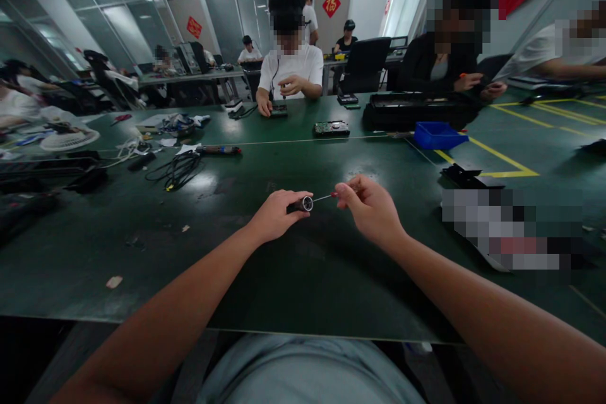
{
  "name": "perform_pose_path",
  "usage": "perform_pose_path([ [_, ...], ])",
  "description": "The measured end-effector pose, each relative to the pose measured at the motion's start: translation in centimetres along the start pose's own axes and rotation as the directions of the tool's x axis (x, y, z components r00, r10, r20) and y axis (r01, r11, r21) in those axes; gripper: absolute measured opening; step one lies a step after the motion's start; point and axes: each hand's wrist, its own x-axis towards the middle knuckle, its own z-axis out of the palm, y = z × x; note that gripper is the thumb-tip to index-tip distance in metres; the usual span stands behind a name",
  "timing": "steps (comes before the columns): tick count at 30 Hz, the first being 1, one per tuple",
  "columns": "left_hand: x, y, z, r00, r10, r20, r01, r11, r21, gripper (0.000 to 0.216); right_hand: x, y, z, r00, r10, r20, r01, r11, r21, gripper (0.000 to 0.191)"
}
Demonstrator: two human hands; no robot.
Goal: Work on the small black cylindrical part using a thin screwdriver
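Above the green table, my left hand (274, 214) is closed around a small dark cylinder with a bright round rim (307, 204), its open end turned to the right. What the cylinder belongs to cannot be made out. My right hand (369, 205) pinches the red handle of a thin screwdriver (324, 197). The metal shaft points left, and its tip is at the cylinder's open end. Whether the tip touches the inside is too small to tell.
A hard drive (331, 129) lies beyond my hands, and a blue bin (438, 136) stands to its right. Left of centre are a coiled black cable (177, 169) and a dark tool (220, 150). Across the table a person (290, 69) in white handles a dark device.
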Motion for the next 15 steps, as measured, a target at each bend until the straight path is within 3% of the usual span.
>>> perform_pose_path([
  [5,-0.01,-0.20,0.01,1.000,0.001,0.002,-0.001,1.000,0.011,0.041,-0.09,-0.10,-0.20,0.999,-0.031,0.015,0.031,0.999,-0.018,0.021],
  [10,-0.01,-0.34,-0.10,1.000,-0.015,0.012,0.015,1.000,0.018,0.040,-0.45,-0.32,-0.19,0.990,-0.089,0.108,0.092,0.995,-0.030,0.012],
  [15,-0.04,-0.30,-0.06,1.000,0.000,0.014,0.000,1.000,0.013,0.040,-0.51,-0.65,-0.22,0.989,-0.074,0.132,0.076,0.997,-0.014,0.030],
])
